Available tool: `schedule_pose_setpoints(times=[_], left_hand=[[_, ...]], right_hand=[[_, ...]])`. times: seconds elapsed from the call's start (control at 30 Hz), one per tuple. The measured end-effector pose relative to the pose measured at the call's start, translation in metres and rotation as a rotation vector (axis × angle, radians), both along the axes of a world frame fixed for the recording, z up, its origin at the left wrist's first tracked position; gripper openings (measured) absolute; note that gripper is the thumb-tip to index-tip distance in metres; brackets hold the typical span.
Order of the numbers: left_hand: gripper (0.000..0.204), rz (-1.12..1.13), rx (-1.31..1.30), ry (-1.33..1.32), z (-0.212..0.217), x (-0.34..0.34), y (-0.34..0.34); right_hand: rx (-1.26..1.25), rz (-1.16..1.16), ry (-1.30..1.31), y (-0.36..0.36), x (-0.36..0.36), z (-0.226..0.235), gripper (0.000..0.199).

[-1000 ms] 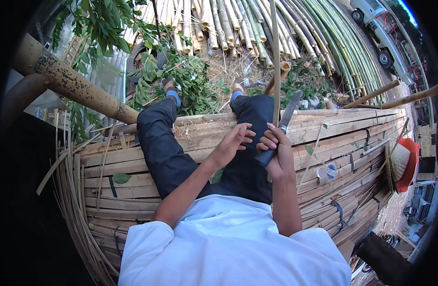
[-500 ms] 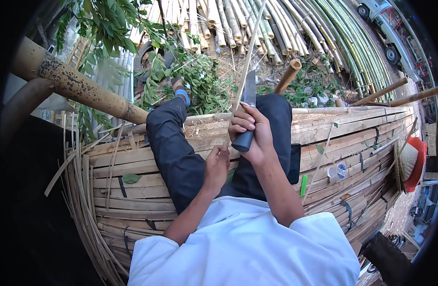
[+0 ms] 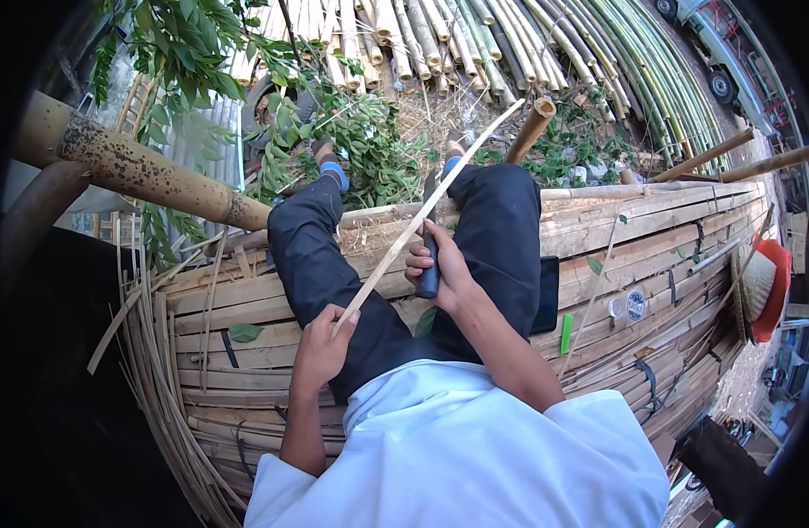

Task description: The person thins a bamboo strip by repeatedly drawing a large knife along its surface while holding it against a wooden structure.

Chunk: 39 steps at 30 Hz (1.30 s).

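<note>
I sit on a platform of split bamboo slats (image 3: 651,229) with my dark-trousered legs stretched forward. My left hand (image 3: 322,345) grips the near end of a long thin bamboo strip (image 3: 439,198) that slants up and to the right over my lap. My right hand (image 3: 439,268) is closed on the dark handle of a knife (image 3: 429,255), its blade pointing away from me and lying against the strip near my right knee. The blade's tip is hard to make out.
A thick bamboo pole (image 3: 140,172) crosses at the left above leafy branches (image 3: 351,132). Stacked bamboo poles (image 3: 527,44) lie ahead. On the platform to my right are a dark flat slab (image 3: 546,295), a small round container (image 3: 630,305), a green stick (image 3: 566,333) and a red-edged straw hat (image 3: 763,286).
The strip has swung from near upright to a slant, its top now toward the right. My left hand has slid back down to its near end, and my right hand with the knife stays at my lap.
</note>
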<state>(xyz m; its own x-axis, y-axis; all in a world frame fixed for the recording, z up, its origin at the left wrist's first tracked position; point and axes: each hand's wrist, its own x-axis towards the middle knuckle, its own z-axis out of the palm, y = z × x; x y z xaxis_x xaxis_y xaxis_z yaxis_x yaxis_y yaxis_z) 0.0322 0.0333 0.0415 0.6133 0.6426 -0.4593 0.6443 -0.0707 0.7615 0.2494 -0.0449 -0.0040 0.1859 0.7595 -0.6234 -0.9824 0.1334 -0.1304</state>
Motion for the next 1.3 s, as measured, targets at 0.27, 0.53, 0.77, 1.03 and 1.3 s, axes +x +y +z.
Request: schedule_pose_setpoints(times=[0.27,0.53,0.77,1.03,1.3], left_hand=[[0.024,-0.083,0.253,0.17,0.057,-0.017,-0.023],[0.024,-0.092,0.282,0.165,0.077,-0.028,-0.02],[0.025,-0.14,0.23,0.275,0.099,-0.039,-0.023],[0.028,-0.081,0.272,0.334,0.108,-0.057,-0.027],[0.026,0.048,0.312,0.267,0.105,-0.059,-0.03]], right_hand=[[0.052,0.06,0.205,0.013,-0.026,-0.024,0.026],[0.189,0.037,0.186,0.005,-0.037,-0.01,0.023],[0.085,0.037,0.158,-0.012,-0.05,0.012,0.022],[0.118,0.121,0.27,0.005,-0.064,0.01,0.024],[0.181,0.232,0.147,0.039,-0.049,0.033,0.02]])
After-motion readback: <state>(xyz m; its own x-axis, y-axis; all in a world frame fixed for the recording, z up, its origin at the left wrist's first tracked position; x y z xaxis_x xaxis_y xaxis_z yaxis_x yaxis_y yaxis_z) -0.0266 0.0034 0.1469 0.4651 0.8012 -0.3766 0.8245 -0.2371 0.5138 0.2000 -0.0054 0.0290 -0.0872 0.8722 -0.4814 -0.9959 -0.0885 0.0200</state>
